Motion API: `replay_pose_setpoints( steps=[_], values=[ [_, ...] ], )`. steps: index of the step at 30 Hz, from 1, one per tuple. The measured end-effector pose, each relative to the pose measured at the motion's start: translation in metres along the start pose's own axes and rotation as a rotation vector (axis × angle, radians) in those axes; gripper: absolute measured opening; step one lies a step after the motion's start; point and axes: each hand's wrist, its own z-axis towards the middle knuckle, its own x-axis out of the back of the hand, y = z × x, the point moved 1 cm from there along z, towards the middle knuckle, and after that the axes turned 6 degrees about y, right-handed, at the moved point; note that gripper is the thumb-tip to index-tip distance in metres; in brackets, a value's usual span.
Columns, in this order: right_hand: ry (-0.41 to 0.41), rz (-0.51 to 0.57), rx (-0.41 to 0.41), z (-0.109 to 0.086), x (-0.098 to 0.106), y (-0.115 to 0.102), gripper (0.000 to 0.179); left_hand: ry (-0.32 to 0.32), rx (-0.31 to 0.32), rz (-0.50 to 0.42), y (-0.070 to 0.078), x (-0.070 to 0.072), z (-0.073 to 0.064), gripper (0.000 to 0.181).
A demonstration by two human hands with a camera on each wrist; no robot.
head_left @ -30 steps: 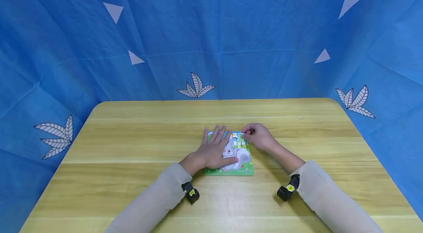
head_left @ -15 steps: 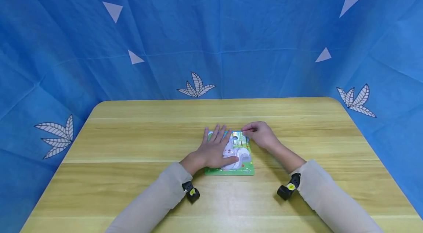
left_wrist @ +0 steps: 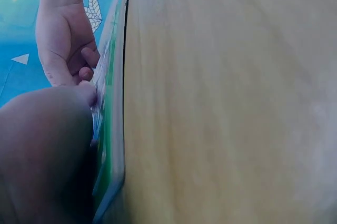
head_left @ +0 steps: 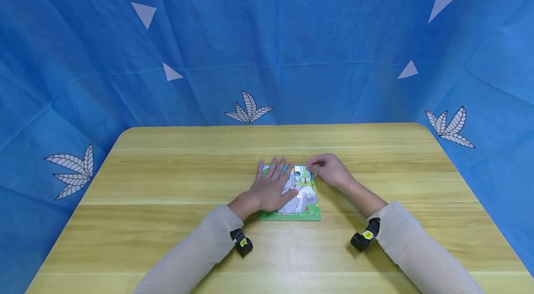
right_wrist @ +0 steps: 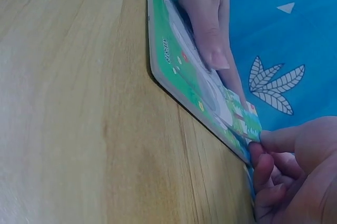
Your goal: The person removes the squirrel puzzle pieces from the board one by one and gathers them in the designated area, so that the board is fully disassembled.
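Note:
A jigsaw puzzle board [head_left: 310, 210] with a green border and a picture of a pale grey, bushy-tailed animal lies flat on the table. My left hand [head_left: 269, 192] rests on its left part, fingers spread, covering much of the picture. At the far right corner, my right hand [head_left: 329, 169] pinches a puzzle piece [right_wrist: 246, 121] with printed trees between thumb and fingers. In the right wrist view that piece stands slightly raised from the board, close beside the left fingertips. A small dark gap [head_left: 297, 174] shows near the top edge of the picture.
The wooden table [head_left: 167, 169] extends around the board on all sides. Behind it hangs a blue cloth [head_left: 333, 29] printed with leaves and triangles. Both wrists carry a small black camera, one the left wrist camera [head_left: 244, 245].
The right fingers have shifted slightly at the corner, and more of the printed trees shows beside them. The left thumb has moved a little up the picture; the left palm stays put.

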Motion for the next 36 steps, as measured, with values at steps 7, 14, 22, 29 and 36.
replay_pose_setpoints(
  steps=[7,14,22,29,36],
  values=[
    [-0.002,0.011,-0.011,0.0002,-0.0006,-0.0003,0.019,0.01,0.035,-0.002,0.0023,-0.0005,0.0003,0.08],
    [-0.01,0.014,-0.023,0.0014,0.0011,0.0,0.02,0.028,0.07,0.0,0.0058,0.0006,0.0018,0.08],
    [-0.012,0.056,-0.03,0.0011,0.0024,0.0007,0.022,0.048,0.092,0.004,0.0091,0.0028,-0.0013,0.08],
    [0.006,0.047,-0.041,0.0011,0.0012,0.0,0.024,0.041,0.101,-0.008,0.0092,0.0017,-0.0001,0.081],
    [0.028,0.054,-0.066,0.0029,0.0001,-0.0035,0.024,0.045,0.101,-0.01,0.0097,0.0025,-0.0017,0.081]
  ],
)
